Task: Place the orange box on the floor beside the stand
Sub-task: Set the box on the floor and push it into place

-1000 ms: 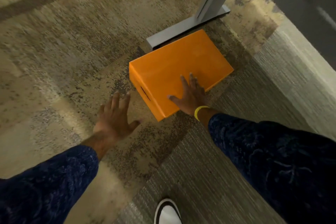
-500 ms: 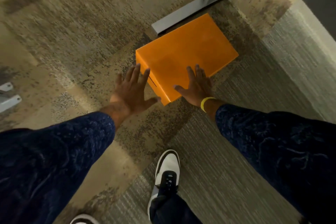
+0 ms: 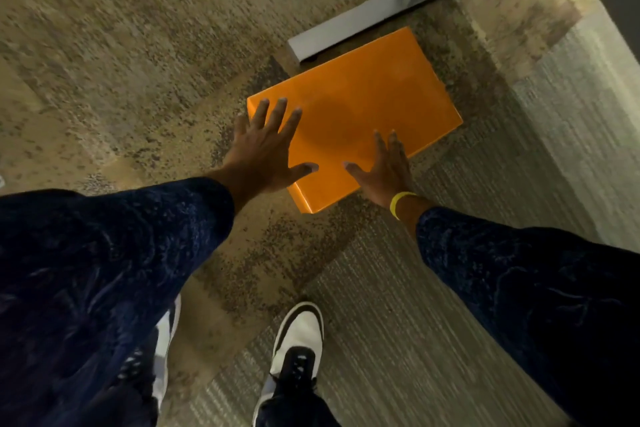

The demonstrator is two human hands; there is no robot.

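**Orange box on the carpet at the foot of the stand, both hands spread over its near end**

The stand (image 3: 377, 12) is cut off by the top edge, so only its flat grey foot and the lower part of its upright show. The carpet (image 3: 138, 73) to the left of the hands is blurred, and its pattern is hard to make out. Whether the palms press on the lid or hover just above it cannot be told. The near left side of the box is hidden under the left hand (image 3: 263, 149).

The orange box (image 3: 356, 107) is a plain, flat rectangle with a smooth, slightly glossy lid and no markings in view. It lies on the floor directly ahead of the fingers, its far edge just beside the stand's foot.

Both hands are flat with fingers splayed, gripping nothing: the left hand over the box's near left corner, the right hand (image 3: 384, 170) over its near right edge. A yellow wristband (image 3: 398, 201) sits behind the right hand, ahead of a dark blue sleeve (image 3: 519, 270). A white and black shoe (image 3: 298, 336) stands on the carpet well behind the hands.
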